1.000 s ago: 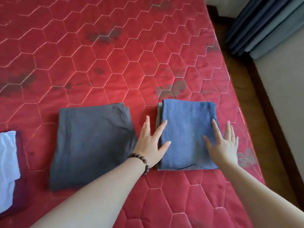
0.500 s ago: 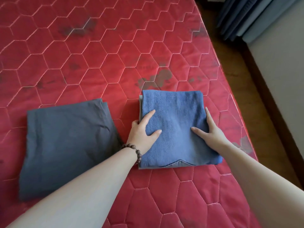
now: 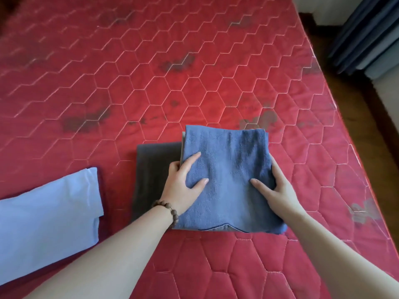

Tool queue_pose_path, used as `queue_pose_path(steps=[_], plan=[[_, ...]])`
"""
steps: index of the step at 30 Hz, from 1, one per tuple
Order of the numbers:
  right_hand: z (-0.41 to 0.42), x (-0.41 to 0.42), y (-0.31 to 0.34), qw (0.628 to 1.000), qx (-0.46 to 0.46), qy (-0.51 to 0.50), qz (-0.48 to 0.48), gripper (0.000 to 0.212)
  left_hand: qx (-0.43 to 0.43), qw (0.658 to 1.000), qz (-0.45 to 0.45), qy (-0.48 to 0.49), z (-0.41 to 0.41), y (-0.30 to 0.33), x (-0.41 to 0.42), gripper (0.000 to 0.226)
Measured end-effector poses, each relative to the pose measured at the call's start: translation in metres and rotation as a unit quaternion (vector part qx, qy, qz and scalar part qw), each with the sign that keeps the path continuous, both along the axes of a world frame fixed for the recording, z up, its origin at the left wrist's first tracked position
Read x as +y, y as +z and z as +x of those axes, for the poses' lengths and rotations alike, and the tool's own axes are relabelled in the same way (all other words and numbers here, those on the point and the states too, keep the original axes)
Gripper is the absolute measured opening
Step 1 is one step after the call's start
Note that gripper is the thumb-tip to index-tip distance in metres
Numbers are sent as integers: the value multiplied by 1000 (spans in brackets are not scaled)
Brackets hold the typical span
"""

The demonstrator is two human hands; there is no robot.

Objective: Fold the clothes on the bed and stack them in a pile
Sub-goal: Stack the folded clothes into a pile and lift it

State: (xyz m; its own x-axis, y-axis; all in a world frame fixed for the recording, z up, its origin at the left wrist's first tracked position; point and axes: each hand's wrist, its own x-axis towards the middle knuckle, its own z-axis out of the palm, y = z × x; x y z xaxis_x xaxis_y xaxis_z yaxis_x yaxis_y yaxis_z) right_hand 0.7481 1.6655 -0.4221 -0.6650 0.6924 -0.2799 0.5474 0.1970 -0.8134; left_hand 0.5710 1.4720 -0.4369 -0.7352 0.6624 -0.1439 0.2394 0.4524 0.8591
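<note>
A folded blue denim garment (image 3: pixel 228 169) is held between both hands above the red quilted mattress (image 3: pixel 151 83). My left hand (image 3: pixel 183 184), with a bead bracelet on the wrist, grips its left edge, thumb on top. My right hand (image 3: pixel 274 190) grips its right edge, thumb on top. The denim overlaps the right part of a folded dark grey garment (image 3: pixel 154 173), which lies flat on the mattress. A folded white garment (image 3: pixel 45 216) lies at the left on something dark maroon (image 3: pixel 103 184).
The mattress's right edge runs diagonally at the right, with a brown wooden floor (image 3: pixel 354 87) beyond it. Blue-grey curtains (image 3: pixel 367 33) hang at the top right beside a pale wall.
Both hands went from lying flat on the blue denim to gripping its sides. The denim has moved left and now overlaps the grey garment. The white garment is back in view.
</note>
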Motion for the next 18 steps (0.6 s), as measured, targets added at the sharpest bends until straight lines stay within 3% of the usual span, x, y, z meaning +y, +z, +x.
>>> queue_pose_path(steps=[7,14,16,18], plan=[[-76,-78,-6,999,12,39,8,80,41,997,-23,57,-54,-3,-86,69],[-93,-104,-49,997,-55,37,42,77,-41,995,-83,25,-54,-41,-105,81],[-95,-104,-57,994,-88,39,46,76,-18,994,-101,26,-52,-43,-102,78],[-97,-105,-55,987,-117,19,109,75,78,982,-168,46,-51,-39,-101,70]])
